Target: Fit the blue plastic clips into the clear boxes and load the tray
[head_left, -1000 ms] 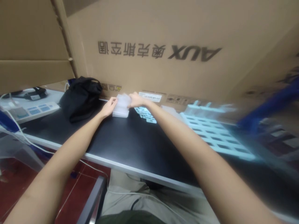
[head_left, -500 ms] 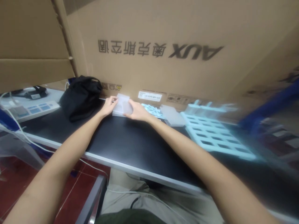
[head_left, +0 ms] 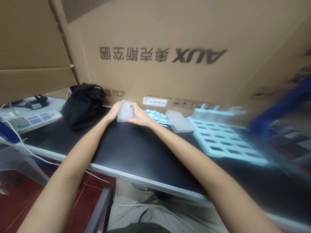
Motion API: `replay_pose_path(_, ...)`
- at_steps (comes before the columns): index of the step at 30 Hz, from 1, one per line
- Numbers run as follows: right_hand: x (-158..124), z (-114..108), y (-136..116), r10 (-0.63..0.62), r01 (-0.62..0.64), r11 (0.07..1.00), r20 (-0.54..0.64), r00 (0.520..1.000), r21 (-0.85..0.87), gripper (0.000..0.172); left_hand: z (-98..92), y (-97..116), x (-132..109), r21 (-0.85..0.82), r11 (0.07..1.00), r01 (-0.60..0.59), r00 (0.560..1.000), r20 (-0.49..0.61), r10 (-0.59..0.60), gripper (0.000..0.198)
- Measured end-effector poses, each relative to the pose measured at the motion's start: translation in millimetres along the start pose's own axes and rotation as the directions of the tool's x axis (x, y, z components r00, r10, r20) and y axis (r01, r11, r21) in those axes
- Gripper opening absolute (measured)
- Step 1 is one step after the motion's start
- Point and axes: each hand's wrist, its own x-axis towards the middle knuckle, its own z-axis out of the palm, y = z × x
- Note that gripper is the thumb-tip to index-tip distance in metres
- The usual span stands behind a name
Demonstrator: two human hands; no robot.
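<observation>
A small translucent plastic box [head_left: 125,113] rests on the black table [head_left: 136,152] near the big cardboard carton. My left hand [head_left: 114,112] grips its left side with curled fingers. My right hand [head_left: 139,115] is wrapped round its right side and front. Both arms stretch far forward across the table. Just right of the box lies a heap of small pale blue plastic parts [head_left: 157,116], then a second translucent flat lid or box [head_left: 179,121].
A pale blue grid tray [head_left: 223,142] lies at the right. A black bag [head_left: 84,104] sits left of the hands. A white power strip [head_left: 31,117] and cables are at far left. The large AUX carton [head_left: 170,55] walls off the back.
My right hand moved from the box's far right edge round to its near right side. The box has been drawn slightly toward me, and the camera shifted a little.
</observation>
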Motion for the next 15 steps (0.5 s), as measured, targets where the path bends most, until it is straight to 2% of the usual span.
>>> replay_pose_path(3,1.3,-8.0,-3.4,-0.014,0.014,0.999,0.004,1.0,-0.036,0.071,-1.1,4.2,-4.1,-0.142,0.986,0.082,0.997,0.009,-0.081,0.079)
replay_pose_path(6,4.5,-12.1,-10.3,-0.016,0.028,0.99,0.087,0.996,-0.141,0.071,-2.6,9.7,-7.4,-0.24,0.958,0.155,0.987,0.01,-0.157,0.082)
replay_pose_path(8,6.5,-11.6,-16.0,0.01,0.011,0.98,0.105,0.994,-0.199,0.067,-3.8,12.1,-8.5,-0.261,0.947,0.187,0.981,0.005,-0.192,0.084)
replay_pose_path(11,7.6,-7.1,-22.0,0.039,-0.023,0.973,0.069,0.997,-0.229,0.063,-5.5,12.7,-8.6,-0.258,0.941,0.219,0.974,0.008,-0.225,0.088)
replay_pose_path(15,4.7,3.0,-21.4,0.012,-0.002,0.978,0.044,0.999,-0.21,0.062,-7.8,11.3,-7.9,-0.239,0.946,0.219,0.976,0.05,-0.213,0.091)
